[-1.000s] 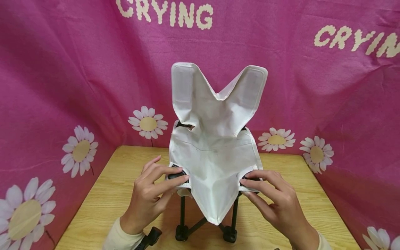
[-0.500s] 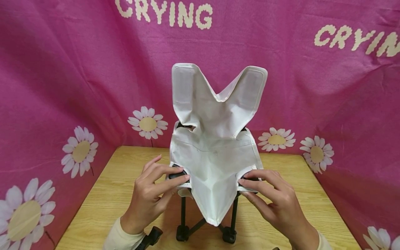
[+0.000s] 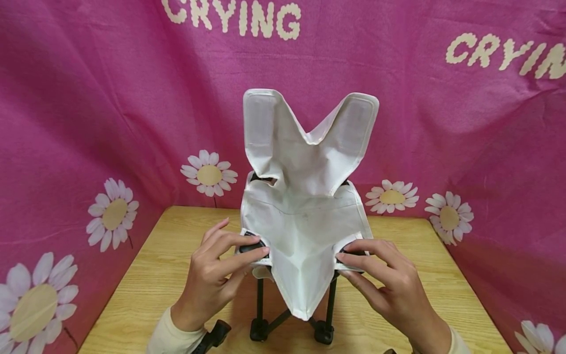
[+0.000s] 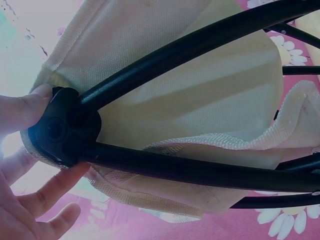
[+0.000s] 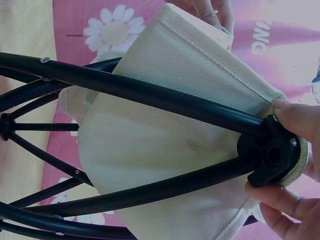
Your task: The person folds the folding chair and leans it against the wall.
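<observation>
A small folding camp chair stands upright in the head view, with a white fabric seat (image 3: pixel 300 231) over a black tube frame (image 3: pixel 260 302). My left hand (image 3: pixel 214 270) grips the seat's front left corner, its fingertips on the black corner joint (image 4: pixel 62 127) and the thumb beneath. At the front right corner my right hand (image 3: pixel 393 275) pinches the matching joint (image 5: pixel 272 152) between thumb and fingers. Fabric wraps the outer side of both joints. Between the hands, the seat's front edge sags into a point. Behind, two fabric flaps (image 3: pixel 258 123) with pale patches stick up.
The chair's black feet (image 3: pixel 324 333) stand on a light wooden table (image 3: pixel 150 275). A pink cloth (image 3: pixel 353 59) with daisies and lettering surrounds the table at the back and sides. A black strap piece (image 3: pixel 216 334) shows at the left sleeve.
The seat's front right corner has shifted very slightly left with the right hand. Otherwise both hands keep the same hold and the chair stays in place.
</observation>
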A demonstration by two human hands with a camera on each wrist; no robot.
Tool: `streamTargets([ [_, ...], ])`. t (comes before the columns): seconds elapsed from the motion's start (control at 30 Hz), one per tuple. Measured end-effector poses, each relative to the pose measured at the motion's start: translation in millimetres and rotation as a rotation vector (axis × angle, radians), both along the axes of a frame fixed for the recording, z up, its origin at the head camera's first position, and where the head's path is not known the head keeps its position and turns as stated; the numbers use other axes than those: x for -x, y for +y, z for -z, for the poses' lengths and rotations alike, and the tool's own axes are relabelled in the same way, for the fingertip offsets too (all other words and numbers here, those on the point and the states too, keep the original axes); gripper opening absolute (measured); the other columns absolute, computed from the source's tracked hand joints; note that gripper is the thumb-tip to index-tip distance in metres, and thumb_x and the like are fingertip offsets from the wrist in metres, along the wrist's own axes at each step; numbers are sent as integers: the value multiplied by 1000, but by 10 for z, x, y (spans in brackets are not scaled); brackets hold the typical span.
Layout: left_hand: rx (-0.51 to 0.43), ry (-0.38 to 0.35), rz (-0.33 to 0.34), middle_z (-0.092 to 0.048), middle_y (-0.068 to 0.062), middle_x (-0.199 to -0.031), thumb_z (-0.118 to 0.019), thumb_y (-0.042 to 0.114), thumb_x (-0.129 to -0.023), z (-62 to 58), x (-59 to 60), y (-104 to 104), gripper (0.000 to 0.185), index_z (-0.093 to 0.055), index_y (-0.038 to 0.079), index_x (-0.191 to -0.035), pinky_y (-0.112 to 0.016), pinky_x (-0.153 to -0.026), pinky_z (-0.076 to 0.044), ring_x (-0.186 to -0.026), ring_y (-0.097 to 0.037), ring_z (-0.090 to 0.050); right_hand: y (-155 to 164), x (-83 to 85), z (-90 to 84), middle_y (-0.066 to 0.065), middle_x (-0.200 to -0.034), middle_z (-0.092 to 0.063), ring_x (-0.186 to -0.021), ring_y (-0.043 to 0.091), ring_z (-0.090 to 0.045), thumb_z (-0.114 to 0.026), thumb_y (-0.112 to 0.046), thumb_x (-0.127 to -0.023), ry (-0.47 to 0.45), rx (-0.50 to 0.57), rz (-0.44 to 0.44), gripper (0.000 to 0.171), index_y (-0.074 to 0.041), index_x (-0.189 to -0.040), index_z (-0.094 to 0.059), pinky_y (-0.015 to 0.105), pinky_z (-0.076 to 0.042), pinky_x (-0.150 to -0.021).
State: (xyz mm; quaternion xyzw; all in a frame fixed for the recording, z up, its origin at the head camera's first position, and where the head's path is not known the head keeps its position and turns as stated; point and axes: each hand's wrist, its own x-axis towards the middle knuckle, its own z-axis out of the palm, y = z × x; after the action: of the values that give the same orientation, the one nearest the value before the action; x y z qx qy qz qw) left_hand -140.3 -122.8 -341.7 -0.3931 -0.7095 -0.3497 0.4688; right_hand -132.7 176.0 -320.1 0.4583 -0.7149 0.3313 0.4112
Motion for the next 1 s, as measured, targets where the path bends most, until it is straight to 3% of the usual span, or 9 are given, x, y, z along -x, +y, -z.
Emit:
streamTargets([
  [1.0, -16, 23, 12, -69, -7, -96, -62, 21, -95, -38, 10, 59, 17, -78, 15, -99, -57, -99, -38, -86, -23, -64, -68, 12, -53, 13, -98, -67, -84, 21, -58, -67, -25, -92, 16, 0, -1, 23, -5, -99, -75, 24, -43, -75],
])
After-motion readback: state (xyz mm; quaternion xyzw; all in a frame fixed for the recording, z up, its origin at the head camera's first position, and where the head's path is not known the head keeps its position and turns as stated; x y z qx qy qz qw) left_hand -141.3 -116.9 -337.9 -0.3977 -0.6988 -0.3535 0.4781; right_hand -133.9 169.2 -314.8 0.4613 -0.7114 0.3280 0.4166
